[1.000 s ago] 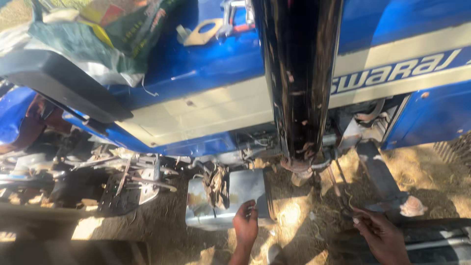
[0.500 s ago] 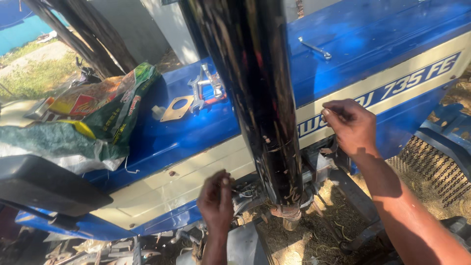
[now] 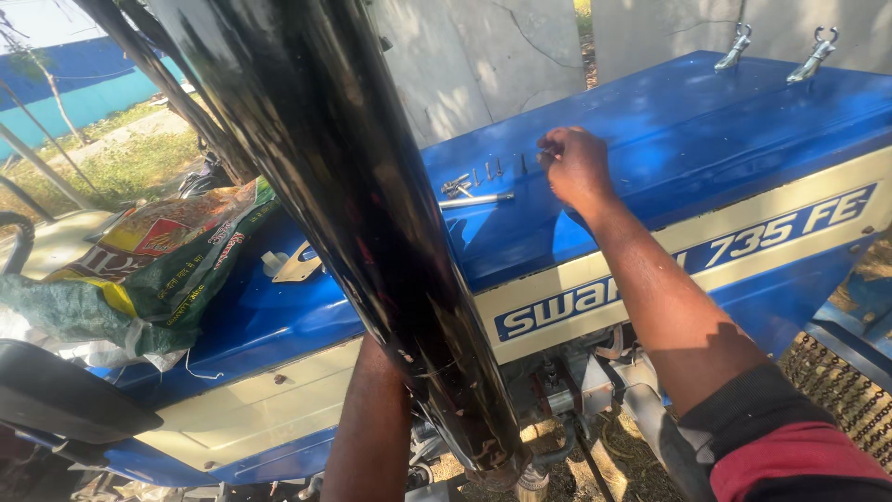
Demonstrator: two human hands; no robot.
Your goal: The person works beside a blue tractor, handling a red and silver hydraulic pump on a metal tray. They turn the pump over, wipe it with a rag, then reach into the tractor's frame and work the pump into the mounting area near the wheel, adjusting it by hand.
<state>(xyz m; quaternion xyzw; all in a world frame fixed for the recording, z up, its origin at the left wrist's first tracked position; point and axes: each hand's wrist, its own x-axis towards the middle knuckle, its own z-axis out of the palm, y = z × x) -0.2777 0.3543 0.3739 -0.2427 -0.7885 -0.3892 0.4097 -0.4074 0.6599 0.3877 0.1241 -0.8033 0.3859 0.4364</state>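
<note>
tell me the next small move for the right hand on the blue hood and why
Probably pinch one small bolt: the right hand rests on the blue hood right beside the loose bolts and spanner, while the left arm stays behind the black exhaust pipe.

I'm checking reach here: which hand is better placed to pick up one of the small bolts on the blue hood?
Right. The right hand rests on the blue hood beside the small bolts; the left arm is low behind the black exhaust pipe.

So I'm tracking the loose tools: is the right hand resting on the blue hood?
Yes, the right hand lies on top of the blue hood, just right of the small bolts there.
</note>
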